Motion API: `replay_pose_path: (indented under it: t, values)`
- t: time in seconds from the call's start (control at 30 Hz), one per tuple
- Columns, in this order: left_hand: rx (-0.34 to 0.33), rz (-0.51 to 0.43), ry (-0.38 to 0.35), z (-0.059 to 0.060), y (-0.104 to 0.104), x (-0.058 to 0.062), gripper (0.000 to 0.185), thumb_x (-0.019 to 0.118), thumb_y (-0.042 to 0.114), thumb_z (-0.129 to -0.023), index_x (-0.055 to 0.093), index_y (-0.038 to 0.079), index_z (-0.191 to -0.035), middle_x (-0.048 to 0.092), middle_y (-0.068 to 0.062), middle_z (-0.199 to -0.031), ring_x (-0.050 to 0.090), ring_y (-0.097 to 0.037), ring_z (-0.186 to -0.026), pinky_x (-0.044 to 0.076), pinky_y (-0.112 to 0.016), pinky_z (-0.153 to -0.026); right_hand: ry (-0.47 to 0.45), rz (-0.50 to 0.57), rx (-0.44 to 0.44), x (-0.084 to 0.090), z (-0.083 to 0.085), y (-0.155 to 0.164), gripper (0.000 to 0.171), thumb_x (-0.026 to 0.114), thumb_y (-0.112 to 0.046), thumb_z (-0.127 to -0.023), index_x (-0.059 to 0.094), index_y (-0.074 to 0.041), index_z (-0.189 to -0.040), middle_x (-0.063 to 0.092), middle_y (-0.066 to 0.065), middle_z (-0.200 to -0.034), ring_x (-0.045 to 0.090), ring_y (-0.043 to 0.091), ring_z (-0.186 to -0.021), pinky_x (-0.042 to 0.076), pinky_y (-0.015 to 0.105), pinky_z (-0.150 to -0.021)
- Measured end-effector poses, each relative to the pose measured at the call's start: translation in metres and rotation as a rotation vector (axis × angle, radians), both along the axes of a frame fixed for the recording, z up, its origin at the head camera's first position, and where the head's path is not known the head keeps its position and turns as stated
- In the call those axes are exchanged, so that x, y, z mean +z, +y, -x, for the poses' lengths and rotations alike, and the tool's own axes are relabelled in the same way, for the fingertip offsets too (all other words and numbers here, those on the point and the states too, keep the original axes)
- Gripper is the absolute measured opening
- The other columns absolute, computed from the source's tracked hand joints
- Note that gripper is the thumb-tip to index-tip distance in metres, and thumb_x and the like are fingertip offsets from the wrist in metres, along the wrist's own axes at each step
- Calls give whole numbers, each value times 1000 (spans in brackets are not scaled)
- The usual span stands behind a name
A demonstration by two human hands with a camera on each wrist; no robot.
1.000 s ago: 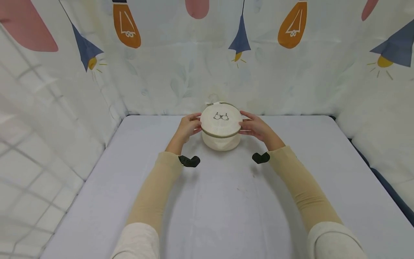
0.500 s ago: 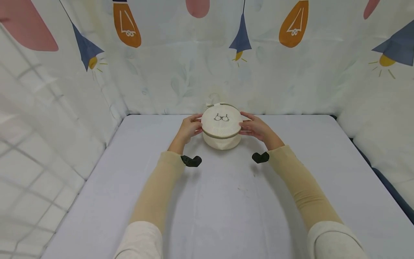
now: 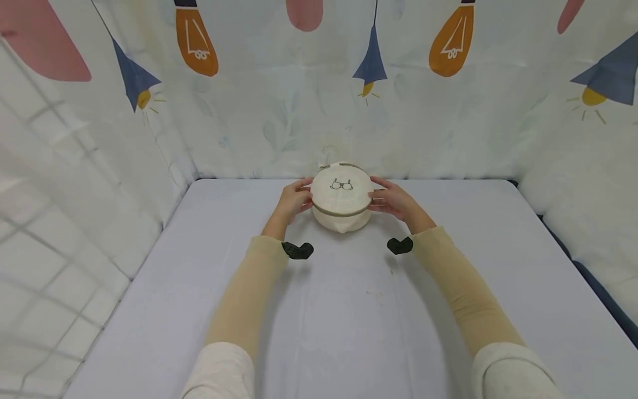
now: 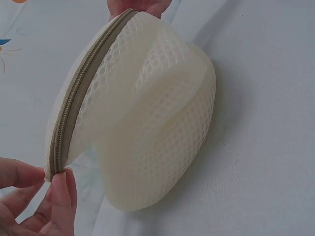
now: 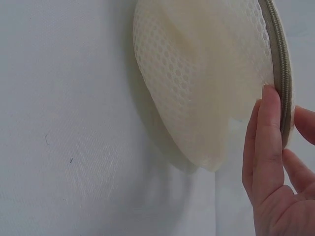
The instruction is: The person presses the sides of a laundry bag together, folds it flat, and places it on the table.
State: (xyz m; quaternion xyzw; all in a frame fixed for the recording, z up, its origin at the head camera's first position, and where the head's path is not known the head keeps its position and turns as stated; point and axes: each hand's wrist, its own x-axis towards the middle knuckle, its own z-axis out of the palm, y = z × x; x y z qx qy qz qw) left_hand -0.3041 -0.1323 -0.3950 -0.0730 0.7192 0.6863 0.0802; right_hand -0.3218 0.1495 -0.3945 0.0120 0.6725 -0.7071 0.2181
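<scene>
I see a round cream mesh pouch (image 3: 341,198) held between both hands near the far edge of the table (image 3: 349,310), about midway between its left and right edges. The pouch bears a small bra outline on its flat top face, and a tan zipper (image 4: 74,105) runs round its rim. Its rounded underside looks to rest on the table's pale cloth or sit just above it; I cannot tell which.

My left hand (image 3: 291,200) pinches the left side of the rim: in the left wrist view the thumb and fingertips (image 4: 60,189) close on the zipper seam. My right hand (image 3: 394,199) grips the opposite side, a long finger (image 5: 267,130) lying flat along the mesh just beside the zipper, another finger on the far side of the seam. Neither hand is slack.

A printed curtain (image 3: 319,94) with orange bulbs and blue lamp shades hangs right behind the pouch, along the table's far edge.
</scene>
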Motion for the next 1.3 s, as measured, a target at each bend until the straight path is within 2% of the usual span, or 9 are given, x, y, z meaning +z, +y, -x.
replay_pose_path:
  t: [0.23,0.47,0.83,1.13,1.3]
  values:
    - [-2,27,-7,-2,1,-6,54,53,-2,-98,53,9,-150,56,-16,-137,58,-13,-92,54,-22,-80,-1,-17,-7,-8,0,1,67,54,-2,-105,27,-17,-164,56,11,-118,69,11,-84,59,26,-78]
    - [-21,56,-17,0,5,-7,51,52,-3,-102,51,8,-152,55,-18,-140,58,-15,-96,54,-24,-84,7,-52,-2,-11,-1,2,66,53,-4,-106,26,-17,-164,53,14,-126,67,12,-88,59,26,-79]
    - [-2,37,-35,-3,9,-8,50,52,-2,-103,51,8,-152,54,-17,-141,57,-16,-97,53,-23,-84,-8,-39,-7,-16,3,0,67,52,-3,-105,24,-16,-165,49,14,-129,65,12,-86,58,25,-78]
    - [2,44,-39,1,10,-16,50,50,-2,-103,50,8,-152,53,-17,-140,55,-15,-94,51,-20,-76,-17,-64,-5,-19,2,-1,67,51,-4,-105,24,-16,-165,50,13,-124,64,12,-84,57,26,-83]
    - [-1,61,-36,1,10,-20,50,50,-1,-104,48,9,-154,53,-17,-140,55,-16,-97,52,-22,-79,-19,-59,-6,-20,1,0,67,51,-4,-105,24,-16,-165,49,12,-126,64,11,-84,57,26,-83]
